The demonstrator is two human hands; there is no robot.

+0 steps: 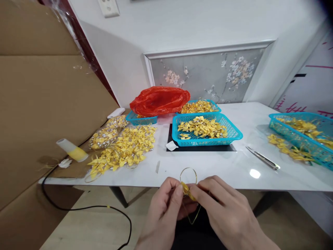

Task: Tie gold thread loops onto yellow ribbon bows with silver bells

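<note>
Between my two hands, at the table's front edge, is a small yellow ribbon piece (187, 191) with a thin gold cord (191, 169) looping above and below it. My left hand (168, 205) pinches its left side between thumb and fingers. On the right side, the fingers of my right hand (223, 205) close on the same piece. Beyond my hands stands a blue basket (235, 133) holding yellow ribbon pieces with silvery beads. A large pile of similar yellow pieces (127, 146) lies on the table to the left.
Silver tweezers (262, 158) lie right of centre. Another blue basket (286, 133) stands at the far right beside loose yellow pieces (291, 149). A red plastic bag (160, 100) sits on baskets at the back. A roll (73, 150) and black cable (88, 207) are left.
</note>
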